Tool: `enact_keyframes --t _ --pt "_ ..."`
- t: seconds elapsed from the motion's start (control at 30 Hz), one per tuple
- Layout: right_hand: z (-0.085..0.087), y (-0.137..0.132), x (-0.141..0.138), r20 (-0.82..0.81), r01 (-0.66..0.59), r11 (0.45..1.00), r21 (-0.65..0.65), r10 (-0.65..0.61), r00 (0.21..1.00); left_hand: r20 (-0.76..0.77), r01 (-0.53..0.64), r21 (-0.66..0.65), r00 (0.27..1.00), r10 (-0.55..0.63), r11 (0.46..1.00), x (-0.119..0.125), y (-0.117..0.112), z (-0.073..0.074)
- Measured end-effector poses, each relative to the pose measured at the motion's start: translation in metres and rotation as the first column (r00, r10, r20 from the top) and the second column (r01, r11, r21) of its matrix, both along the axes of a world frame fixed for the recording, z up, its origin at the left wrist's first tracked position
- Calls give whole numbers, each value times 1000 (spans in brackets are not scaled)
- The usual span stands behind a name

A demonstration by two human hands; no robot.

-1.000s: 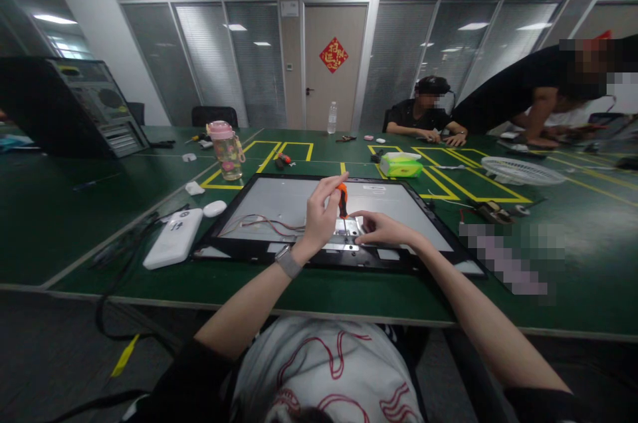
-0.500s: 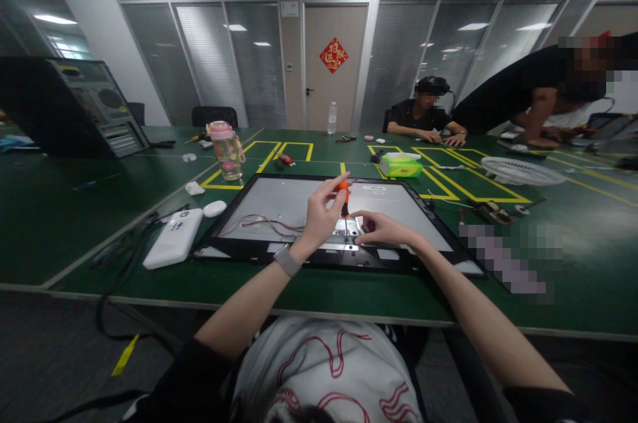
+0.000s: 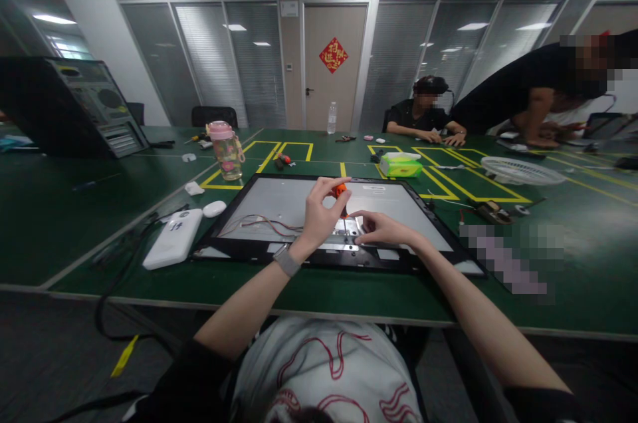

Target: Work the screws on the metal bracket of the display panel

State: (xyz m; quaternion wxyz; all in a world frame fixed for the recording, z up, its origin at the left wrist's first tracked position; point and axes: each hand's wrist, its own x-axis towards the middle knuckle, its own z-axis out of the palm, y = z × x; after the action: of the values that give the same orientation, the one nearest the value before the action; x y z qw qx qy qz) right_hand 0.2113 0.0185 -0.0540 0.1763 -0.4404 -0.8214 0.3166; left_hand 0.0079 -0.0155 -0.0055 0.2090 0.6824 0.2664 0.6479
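Note:
My left hand (image 3: 321,210) grips the orange and black handle of a screwdriver (image 3: 341,191) between thumb and fingers. The screwdriver stands upright, its shaft pointing down at a metal bracket (image 3: 339,247) near the front edge of a flat display panel (image 3: 264,197). My right hand (image 3: 383,230) is beside the shaft, thumb and forefinger curved apart close to the bracket; whether they pinch anything small I cannot make out. Thin wires (image 3: 269,220) run across the panel to the left of my left hand. The panel has a black frame and a pale grey back, and lies flat on the green table (image 3: 299,293).
To the left lie a white power bank (image 3: 174,239) and a round white case (image 3: 214,209). Behind stand a pink-lidded bottle (image 3: 226,153) and a green tissue pack (image 3: 400,165). A computer case (image 3: 64,107) is far left; two people (image 3: 423,114) are across the table.
The fingers of my left hand have curled and shifted around the screwdriver handle, which looks slightly turned. My right hand has stayed nearly still.

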Motion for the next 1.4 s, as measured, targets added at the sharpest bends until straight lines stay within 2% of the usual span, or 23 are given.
enact_keyframes --t 0.1,0.33,0.5,0.73,0.9,1.13,1.3,1.4 --pt "-1 0 0 -3 -5 1000 1 5 1000 -20 -37 18 999 38 999 0 -1 1" --pt "-1 1 1 -4 0 1000 9 0 1000 -22 54 -17 998 -54 998 -2 1 0" --pt "-1 1 1 -15 -11 1000 -6 11 1000 -28 -46 19 999 46 999 0 -1 0" --pt "2 -2 0 -10 2 1000 -9 -2 1000 -27 7 16 1000 -7 1000 -2 -1 1" --pt "1 -1 -1 1 3 1000 6 -3 1000 -49 -73 45 996 76 996 -1 -3 2" --pt "1 -2 -1 0 12 1000 16 -12 1000 -41 21 24 999 -20 999 -2 -2 2" --pt "3 -3 -1 4 8 1000 6 -8 1000 -44 -63 21 997 64 998 0 -1 -1" --pt "4 -3 -2 5 6 1000 9 -6 1000 -38 -64 19 997 64 998 1 -3 -2"
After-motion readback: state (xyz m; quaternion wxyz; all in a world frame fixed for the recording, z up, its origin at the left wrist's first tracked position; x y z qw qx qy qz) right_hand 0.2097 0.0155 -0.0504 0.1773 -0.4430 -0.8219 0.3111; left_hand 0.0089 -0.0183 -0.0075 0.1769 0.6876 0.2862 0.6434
